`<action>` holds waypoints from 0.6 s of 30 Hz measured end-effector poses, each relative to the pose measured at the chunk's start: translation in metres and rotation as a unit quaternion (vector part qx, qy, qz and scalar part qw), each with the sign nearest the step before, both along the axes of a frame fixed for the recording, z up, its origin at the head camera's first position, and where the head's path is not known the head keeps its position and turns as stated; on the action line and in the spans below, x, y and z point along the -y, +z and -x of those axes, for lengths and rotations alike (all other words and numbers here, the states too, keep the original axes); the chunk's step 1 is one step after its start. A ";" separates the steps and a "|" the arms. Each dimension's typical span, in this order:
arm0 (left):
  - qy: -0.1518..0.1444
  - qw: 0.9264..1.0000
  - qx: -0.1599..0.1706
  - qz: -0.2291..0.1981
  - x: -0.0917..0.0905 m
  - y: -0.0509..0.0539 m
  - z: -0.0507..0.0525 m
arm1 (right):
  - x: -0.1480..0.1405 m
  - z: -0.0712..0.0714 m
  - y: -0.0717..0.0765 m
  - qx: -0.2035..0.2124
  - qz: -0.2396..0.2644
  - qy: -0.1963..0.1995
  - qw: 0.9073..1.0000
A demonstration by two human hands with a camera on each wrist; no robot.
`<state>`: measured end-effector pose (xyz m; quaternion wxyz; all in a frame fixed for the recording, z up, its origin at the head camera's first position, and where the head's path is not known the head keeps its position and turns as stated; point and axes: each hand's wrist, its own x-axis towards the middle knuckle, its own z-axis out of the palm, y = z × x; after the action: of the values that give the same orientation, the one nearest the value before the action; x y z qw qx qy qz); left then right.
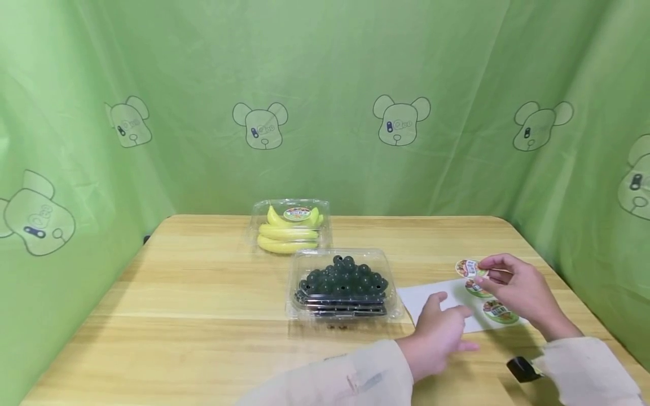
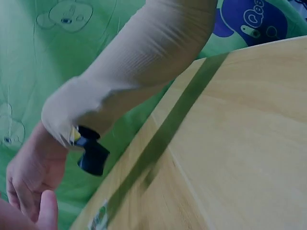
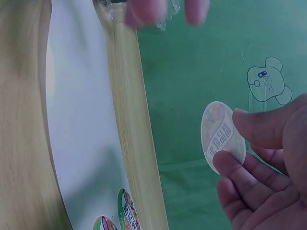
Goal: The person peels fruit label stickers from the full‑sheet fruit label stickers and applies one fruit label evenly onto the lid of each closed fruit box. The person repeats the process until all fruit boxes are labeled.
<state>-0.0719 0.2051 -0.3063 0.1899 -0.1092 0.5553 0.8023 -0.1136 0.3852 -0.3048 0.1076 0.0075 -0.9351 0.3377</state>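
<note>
My right hand (image 1: 525, 293) pinches an oval fruit sticker (image 3: 211, 132) by its edge, thumb against fingers, raised off the white backing sheet (image 1: 454, 292). The right wrist view shows the sticker's pale back, with print showing through in reverse. Two more stickers, one upper (image 1: 476, 289) and one lower (image 1: 500, 312), lie on the sheet's right part. Over the sheet's near edge, my left hand (image 1: 438, 332) has its fingers spread and holds nothing. Just left of the sheet sits a clear plastic box of dark grapes (image 1: 345, 282), lid down and no label visible.
Farther back stands a clear plastic box of yellow bananas (image 1: 286, 239) with an oval sticker (image 1: 297, 213) on its lid. A black device (image 1: 523, 369) sits at my right wrist. Green curtains (image 1: 325, 163) surround the wooden table (image 1: 178, 316).
</note>
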 end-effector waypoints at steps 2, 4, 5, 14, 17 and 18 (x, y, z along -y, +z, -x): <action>-0.008 0.999 0.004 -0.031 -0.004 -0.002 0.006 | 0.001 -0.001 0.000 0.006 0.000 0.000 1.000; -0.016 0.997 0.003 -0.070 -0.006 -0.005 0.014 | 0.002 -0.002 0.000 0.010 0.004 0.003 1.000; -0.023 0.996 0.002 -0.081 -0.006 -0.006 0.017 | 0.002 -0.002 0.000 0.011 0.005 0.004 1.000; -0.071 0.989 -0.006 -0.131 -0.004 -0.008 0.041 | 0.006 -0.003 0.001 -0.012 -0.003 0.004 1.000; -0.071 0.988 -0.005 -0.137 -0.005 -0.007 0.044 | 0.007 -0.003 0.001 -0.035 -0.009 0.008 0.999; -0.071 0.988 -0.005 -0.138 -0.006 -0.007 0.045 | 0.007 -0.003 0.002 -0.043 -0.013 0.009 0.999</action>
<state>-0.1165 0.2106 -0.3128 0.2574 -0.0384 0.4467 0.8560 -0.1104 0.3780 -0.3030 0.1444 0.0317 -0.9338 0.3258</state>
